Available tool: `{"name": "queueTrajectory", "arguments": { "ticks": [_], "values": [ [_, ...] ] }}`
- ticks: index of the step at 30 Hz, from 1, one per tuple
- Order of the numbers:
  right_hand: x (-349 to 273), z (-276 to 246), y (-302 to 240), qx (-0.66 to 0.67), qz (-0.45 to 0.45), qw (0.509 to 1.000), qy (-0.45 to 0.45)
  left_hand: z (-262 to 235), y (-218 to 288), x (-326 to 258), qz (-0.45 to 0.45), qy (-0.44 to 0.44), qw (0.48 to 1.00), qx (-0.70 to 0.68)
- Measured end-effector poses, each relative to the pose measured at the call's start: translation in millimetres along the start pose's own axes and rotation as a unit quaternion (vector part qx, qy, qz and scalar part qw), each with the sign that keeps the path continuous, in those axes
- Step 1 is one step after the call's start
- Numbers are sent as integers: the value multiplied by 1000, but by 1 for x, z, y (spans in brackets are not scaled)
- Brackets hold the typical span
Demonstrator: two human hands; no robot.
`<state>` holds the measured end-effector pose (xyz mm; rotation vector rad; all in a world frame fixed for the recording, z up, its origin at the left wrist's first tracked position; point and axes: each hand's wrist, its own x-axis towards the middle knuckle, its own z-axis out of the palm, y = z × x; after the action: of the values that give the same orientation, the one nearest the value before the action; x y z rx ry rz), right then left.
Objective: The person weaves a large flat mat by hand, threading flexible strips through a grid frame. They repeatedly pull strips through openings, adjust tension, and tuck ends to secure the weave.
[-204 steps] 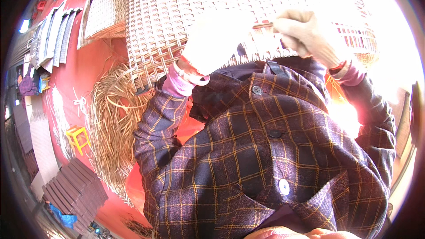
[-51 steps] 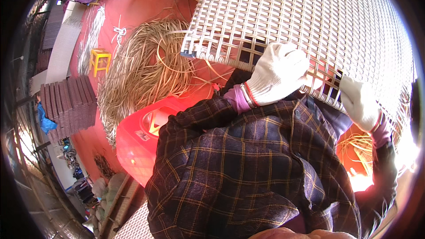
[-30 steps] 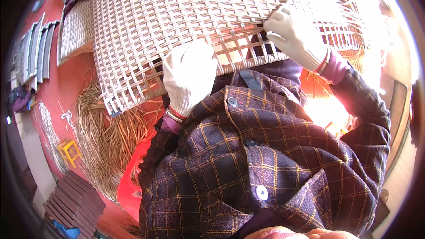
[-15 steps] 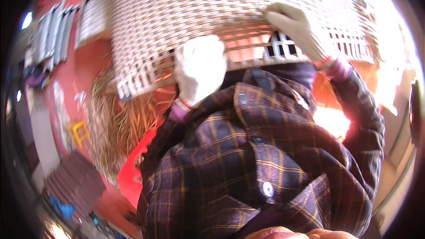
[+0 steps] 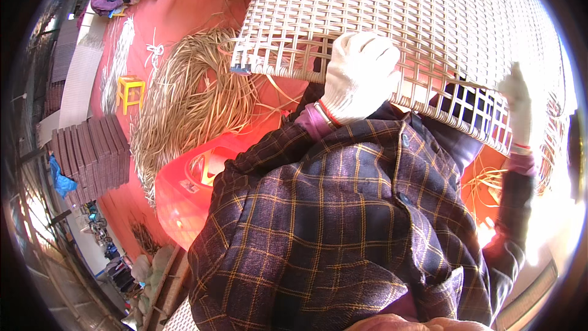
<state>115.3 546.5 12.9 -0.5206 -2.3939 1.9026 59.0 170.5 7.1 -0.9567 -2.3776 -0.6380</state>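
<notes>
A large panel of pale woven rattan-like strips (image 5: 380,0) stretches in front of me. It is tightly woven farther away and an open lattice along its near edge. My left hand (image 5: 361,76), in a white knitted glove, curls closed over that near edge, its fingertips hidden behind the strips. Toward the right, my gloved right hand (image 5: 519,101) reaches up against the weave with its fingers together. Glare washes out its fingertips, so whatever they pinch is hard to see. Loose strip ends (image 5: 554,129) hang at the panel's right side.
A heap of loose tan strips (image 5: 190,86) lies on the red floor at left. Near it are a yellow stool (image 5: 130,93), a red plastic chair (image 5: 184,193) and stacked brown woven panels (image 5: 92,159). Another person (image 5: 107,0) is at far upper left.
My view has swung left, so the panel sits farther right and slanted. My right hand has shifted rightward along the panel, while my left hand stays at its near edge.
</notes>
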Motion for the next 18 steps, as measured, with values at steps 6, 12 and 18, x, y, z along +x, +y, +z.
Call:
{"name": "queueTrajectory", "arguments": {
  "ticks": [6, 12, 18],
  "values": [
    [29, -207, 43, -441, -4, 895, 67, 6, -7, -1, 18, 33, 997, -61],
    [38, -188, -18, -629, -65, 770, 84, 4, -3, -3, -6, 40, 996, -85],
    [-36, 25, -53, -361, -174, 910, -101, 2, -7, -3, -1, 5, 998, -59]
  ]
}}
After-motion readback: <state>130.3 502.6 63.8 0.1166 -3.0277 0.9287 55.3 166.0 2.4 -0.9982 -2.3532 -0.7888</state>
